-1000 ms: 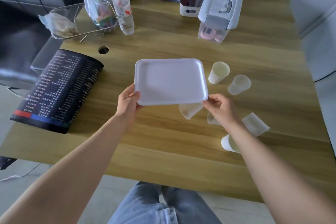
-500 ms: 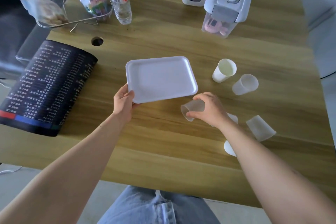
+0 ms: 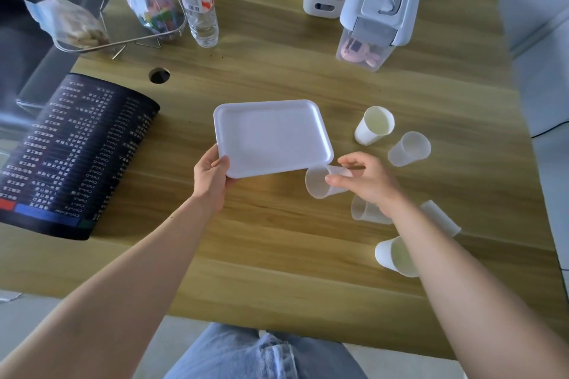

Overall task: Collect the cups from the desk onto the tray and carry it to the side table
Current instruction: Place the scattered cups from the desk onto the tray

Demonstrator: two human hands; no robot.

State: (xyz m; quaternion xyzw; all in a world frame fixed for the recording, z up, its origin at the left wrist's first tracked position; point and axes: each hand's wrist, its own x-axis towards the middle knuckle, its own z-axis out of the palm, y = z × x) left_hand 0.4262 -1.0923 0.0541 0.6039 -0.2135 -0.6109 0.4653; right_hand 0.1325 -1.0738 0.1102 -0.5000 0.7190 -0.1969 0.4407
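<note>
Pinching translucent cup (image 3: 320, 183) in right hand (image 3: 366, 181), left hand (image 3: 212, 177) clamped on tray (image 3: 271, 135) corner; seemingly light, crushable, best gripped gently mid-wall.

Tray (image 3: 272, 135): plain white. Desk (image 3: 277, 77): light wood grain with darker streaks. Held cup (image 3: 320, 183): frosted clear. Cup by the tray's far right corner (image 3: 374, 125): white outside, cream inside. Mat (image 3: 74, 157): black, rows of white text, red and blue blocks at the near edge. Jeans (image 3: 261, 354): faded light blue.
</note>
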